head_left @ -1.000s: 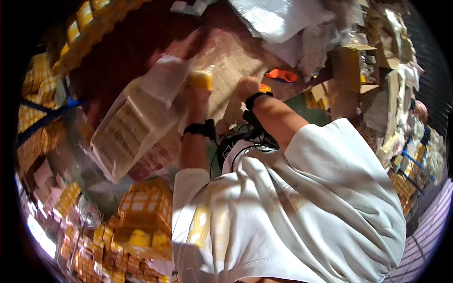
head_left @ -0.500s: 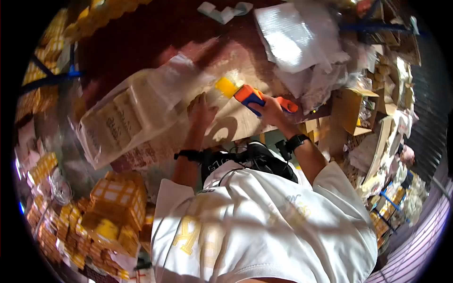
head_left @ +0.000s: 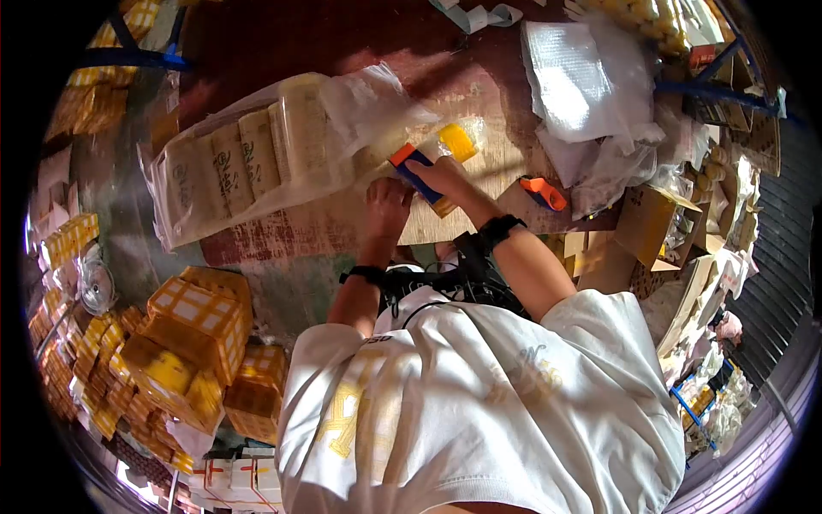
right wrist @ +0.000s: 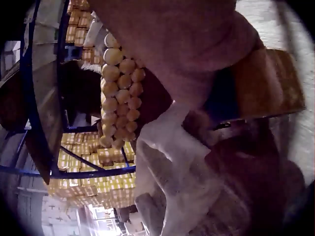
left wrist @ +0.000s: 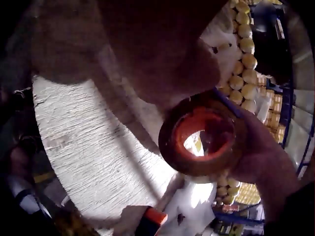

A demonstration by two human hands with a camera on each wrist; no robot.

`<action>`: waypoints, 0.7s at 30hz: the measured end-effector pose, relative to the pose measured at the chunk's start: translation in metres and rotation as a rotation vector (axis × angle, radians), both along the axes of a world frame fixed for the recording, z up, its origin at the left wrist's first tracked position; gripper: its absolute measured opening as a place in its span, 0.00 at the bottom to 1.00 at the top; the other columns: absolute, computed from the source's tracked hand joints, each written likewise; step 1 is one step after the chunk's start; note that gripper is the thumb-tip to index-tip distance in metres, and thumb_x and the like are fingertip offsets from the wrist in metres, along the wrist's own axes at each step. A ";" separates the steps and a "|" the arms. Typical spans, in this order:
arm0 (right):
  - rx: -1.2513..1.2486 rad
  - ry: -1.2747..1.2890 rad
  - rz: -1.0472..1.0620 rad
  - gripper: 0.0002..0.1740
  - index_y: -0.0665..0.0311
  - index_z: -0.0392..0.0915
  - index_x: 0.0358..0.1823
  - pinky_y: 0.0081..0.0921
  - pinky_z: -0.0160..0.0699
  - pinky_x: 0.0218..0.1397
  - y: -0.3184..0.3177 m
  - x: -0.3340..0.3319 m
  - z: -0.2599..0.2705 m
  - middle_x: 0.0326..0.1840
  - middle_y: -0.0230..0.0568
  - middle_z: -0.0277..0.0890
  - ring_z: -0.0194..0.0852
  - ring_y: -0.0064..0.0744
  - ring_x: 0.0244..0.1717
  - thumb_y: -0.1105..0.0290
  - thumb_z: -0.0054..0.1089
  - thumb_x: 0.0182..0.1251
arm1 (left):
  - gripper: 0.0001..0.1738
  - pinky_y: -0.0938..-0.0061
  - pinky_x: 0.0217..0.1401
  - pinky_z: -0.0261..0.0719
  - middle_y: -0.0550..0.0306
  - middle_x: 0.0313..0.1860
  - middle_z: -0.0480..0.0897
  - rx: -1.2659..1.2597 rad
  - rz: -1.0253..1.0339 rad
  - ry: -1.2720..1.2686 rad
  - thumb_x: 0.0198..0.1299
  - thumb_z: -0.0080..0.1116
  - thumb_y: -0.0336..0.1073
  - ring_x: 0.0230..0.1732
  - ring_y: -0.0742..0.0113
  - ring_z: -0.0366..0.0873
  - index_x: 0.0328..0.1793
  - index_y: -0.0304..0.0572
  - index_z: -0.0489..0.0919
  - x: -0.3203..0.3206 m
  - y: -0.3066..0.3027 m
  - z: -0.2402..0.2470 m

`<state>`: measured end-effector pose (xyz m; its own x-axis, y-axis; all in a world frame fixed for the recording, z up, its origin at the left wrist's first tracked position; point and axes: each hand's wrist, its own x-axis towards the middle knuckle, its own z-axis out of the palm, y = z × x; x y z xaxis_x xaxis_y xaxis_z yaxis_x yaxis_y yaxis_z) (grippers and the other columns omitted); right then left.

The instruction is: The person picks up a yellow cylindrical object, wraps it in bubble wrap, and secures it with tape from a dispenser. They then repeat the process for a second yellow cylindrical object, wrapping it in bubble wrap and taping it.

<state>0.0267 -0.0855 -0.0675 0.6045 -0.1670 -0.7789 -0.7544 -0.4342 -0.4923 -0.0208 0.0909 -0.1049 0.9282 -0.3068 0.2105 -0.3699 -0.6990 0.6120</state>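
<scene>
My right hand (head_left: 441, 176) grips an orange and blue tape dispenser (head_left: 417, 171), its brown roll (left wrist: 172, 147) seen end-on in the left wrist view. Just to its left, my left hand (head_left: 387, 206) has its fingers curled at the gathered edge of a clear plastic bag (head_left: 355, 137). Gathered film (right wrist: 174, 118) shows between the hands in the right wrist view. Inside the bag lie several brown packs (head_left: 231, 167) with dark lettering. Beyond my right hand, a yellow piece in clear wrap (head_left: 456, 143) lies on the table (head_left: 505, 154).
Another orange dispenser (head_left: 544, 194) lies at the table's right. Bubble wrap sheets (head_left: 569, 81) and loose film are behind it. An open carton (head_left: 646, 223) stands right of the table. Taped boxes (head_left: 193, 325) are stacked at the lower left. Blue shelf rails (head_left: 128, 57) border the left side.
My left hand let go of the yellow piece and went to the bag's edge. My right hand took up the dispenser and brought it left beside the left hand. The head view also shifted.
</scene>
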 end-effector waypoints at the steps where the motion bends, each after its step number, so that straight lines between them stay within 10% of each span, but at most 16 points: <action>1: -0.007 0.015 0.019 0.35 0.80 0.82 0.33 0.30 0.83 0.22 -0.002 0.004 0.014 0.23 0.47 0.83 0.85 0.36 0.20 0.45 0.70 0.65 | 0.24 0.54 0.61 0.75 0.50 0.49 0.80 0.111 0.065 -0.005 0.52 0.74 0.38 0.52 0.47 0.78 0.54 0.42 0.79 -0.001 -0.002 0.011; 7: -0.043 -0.024 0.051 0.35 0.77 0.84 0.28 0.29 0.83 0.24 0.004 0.002 0.019 0.22 0.45 0.84 0.86 0.34 0.21 0.43 0.67 0.66 | 0.53 0.53 0.62 0.78 0.45 0.62 0.75 0.418 0.099 0.073 0.47 0.78 0.49 0.57 0.45 0.79 0.74 0.35 0.63 0.010 -0.005 0.023; 12: -0.069 0.024 0.069 0.34 0.75 0.84 0.27 0.28 0.82 0.26 -0.001 -0.009 0.016 0.21 0.44 0.84 0.86 0.31 0.21 0.42 0.66 0.67 | 0.54 0.55 0.55 0.83 0.43 0.60 0.76 0.425 0.047 0.246 0.47 0.78 0.53 0.56 0.43 0.81 0.75 0.34 0.62 0.010 -0.004 -0.054; 21: -0.067 0.113 0.051 0.36 0.65 0.85 0.24 0.34 0.84 0.30 -0.009 -0.029 0.038 0.22 0.41 0.84 0.86 0.34 0.24 0.34 0.62 0.65 | 0.60 0.54 0.60 0.80 0.37 0.57 0.79 0.277 -0.145 0.601 0.42 0.81 0.56 0.60 0.42 0.79 0.76 0.35 0.61 0.057 0.012 -0.035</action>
<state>-0.0026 -0.0946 -0.0293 0.5227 -0.1918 -0.8306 -0.7792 -0.5028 -0.3742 0.0364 0.1028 -0.1394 0.8050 -0.4050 -0.4336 -0.1230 -0.8289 0.5458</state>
